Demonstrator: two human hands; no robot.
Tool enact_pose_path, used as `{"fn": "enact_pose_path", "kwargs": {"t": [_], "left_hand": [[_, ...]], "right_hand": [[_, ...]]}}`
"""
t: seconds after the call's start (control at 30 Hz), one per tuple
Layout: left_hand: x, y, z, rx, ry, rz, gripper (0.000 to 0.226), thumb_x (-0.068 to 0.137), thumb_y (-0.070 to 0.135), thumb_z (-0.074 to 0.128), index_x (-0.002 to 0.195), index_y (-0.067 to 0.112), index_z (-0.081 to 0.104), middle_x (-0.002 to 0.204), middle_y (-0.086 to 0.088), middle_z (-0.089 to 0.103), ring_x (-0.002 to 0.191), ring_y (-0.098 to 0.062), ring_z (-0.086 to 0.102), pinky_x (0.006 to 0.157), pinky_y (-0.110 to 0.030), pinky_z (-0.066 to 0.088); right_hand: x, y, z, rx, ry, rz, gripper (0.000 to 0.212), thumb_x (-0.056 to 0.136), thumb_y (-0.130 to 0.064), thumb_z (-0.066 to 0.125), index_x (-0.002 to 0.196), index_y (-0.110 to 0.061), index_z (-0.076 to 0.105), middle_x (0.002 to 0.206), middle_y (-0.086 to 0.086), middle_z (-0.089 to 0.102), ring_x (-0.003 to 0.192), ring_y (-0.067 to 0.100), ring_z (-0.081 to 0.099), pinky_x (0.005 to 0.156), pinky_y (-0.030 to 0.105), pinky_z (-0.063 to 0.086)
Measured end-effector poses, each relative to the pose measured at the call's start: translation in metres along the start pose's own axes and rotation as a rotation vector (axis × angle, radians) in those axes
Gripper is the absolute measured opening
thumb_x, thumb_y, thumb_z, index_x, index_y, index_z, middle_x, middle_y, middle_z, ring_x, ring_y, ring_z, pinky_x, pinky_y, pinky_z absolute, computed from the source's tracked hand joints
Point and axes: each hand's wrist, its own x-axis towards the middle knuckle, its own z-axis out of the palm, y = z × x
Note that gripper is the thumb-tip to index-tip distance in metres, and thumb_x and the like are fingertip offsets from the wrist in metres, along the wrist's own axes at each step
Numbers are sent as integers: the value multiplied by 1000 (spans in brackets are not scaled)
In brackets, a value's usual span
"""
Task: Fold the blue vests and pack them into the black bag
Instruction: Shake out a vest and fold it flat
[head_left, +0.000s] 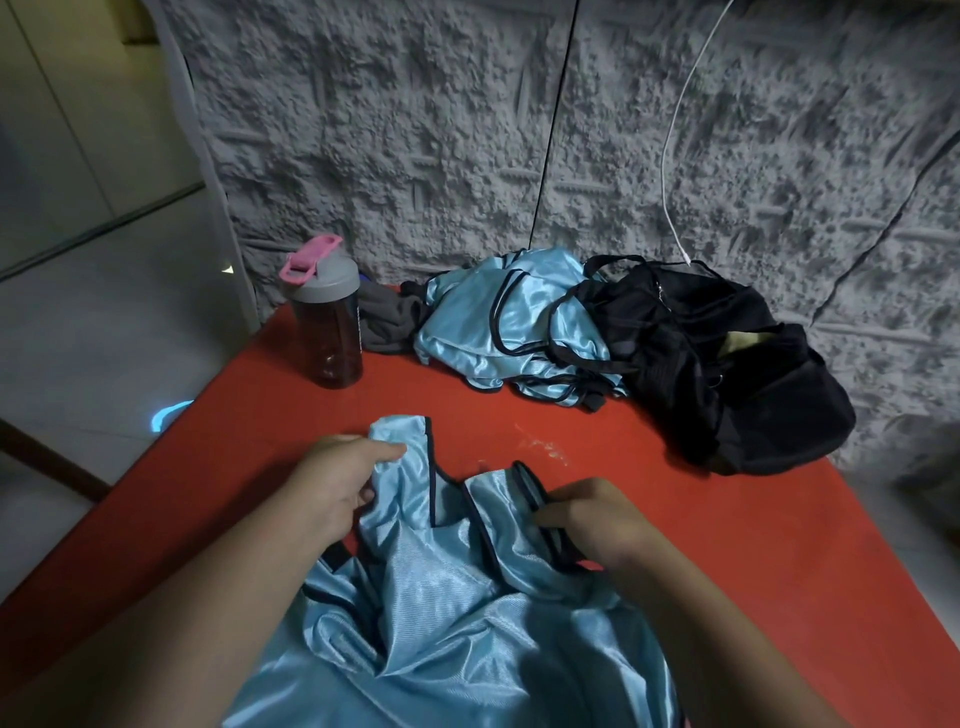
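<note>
Shiny light-blue vest with black trim (447, 613) spread rumpled on red table (675, 519), near edge. Left hand (332, 488) pinching one shoulder strap, right hand (597, 519) gripping other strap. Heap of blue vests (509, 322) at far edge, touching open black fabric bag (727, 364) on right. Dark bottle with pink-tabbed grey lid (327, 317) far left. Bare red strip between.

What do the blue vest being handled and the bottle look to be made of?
Light blue vest with dark trim: probably thin satin-like synthetic, judging by its glossy sheen and soft creases. Dark tinted bottle with grey lid and pink flip cap: likely translucent plastic, since it is see-through and smooth.
</note>
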Motion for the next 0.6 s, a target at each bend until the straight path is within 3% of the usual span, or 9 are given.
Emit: {"fn": "enact_pose_path", "kwargs": {"t": [0.07, 0.17, 0.27, 0.37, 0.5, 0.6], "left_hand": [[-2, 7, -2, -13, 27, 96, 14, 79, 15, 83, 87, 9, 72, 84, -11, 74, 80, -25, 66, 71, -34, 46], [-9, 18, -4, -18, -11, 198, 22, 79, 24, 84, 93, 9, 77, 89, -8, 78, 92, -27, 74, 85, -35, 52], [-18, 23, -2, -52, -79, 261, 20, 83, 24, 81, 96, 9, 79, 93, -11, 78, 91, -27, 76, 95, -44, 55], [-25, 27, -2, -112, -109, 296, 17, 88, 17, 76, 101, 7, 77, 98, -15, 77, 94, -28, 75, 98, -48, 54], [-28, 33, -4, -138, -115, 338, 22, 85, 0, 74, 106, 7, 73, 100, -17, 76, 96, -35, 74, 97, -54, 55], [-29, 36, -6, -130, -119, 367, 32, 82, -3, 76, 112, 7, 70, 101, -16, 76, 97, -35, 73, 97, -53, 54]], "right_hand": [[2, -1, 2, 139, 57, 2, 20, 84, -1, 69, 65, -7, 66, 55, 9, 55, 49, 21, 49, 48, 24, 37], [0, -4, 3, 380, 66, -16, 10, 91, -4, 67, 81, -3, 69, 62, 15, 63, 52, 25, 59, 51, 29, 44], [-2, -4, 2, 310, 7, -96, 9, 88, -10, 76, 87, -4, 69, 62, 8, 64, 51, 20, 57, 50, 26, 44], [-4, -6, -1, 214, 55, -177, 10, 87, -6, 77, 79, -6, 70, 58, 5, 61, 48, 17, 53, 45, 21, 40], [-4, -14, -13, 419, 136, -274, 27, 96, -9, 65, 71, -12, 58, 55, 10, 42, 41, 14, 35, 43, 20, 26], [-4, -22, -22, 626, 130, -313, 22, 97, -9, 62, 75, -8, 63, 65, 12, 52, 55, 20, 47, 56, 29, 38]]}}
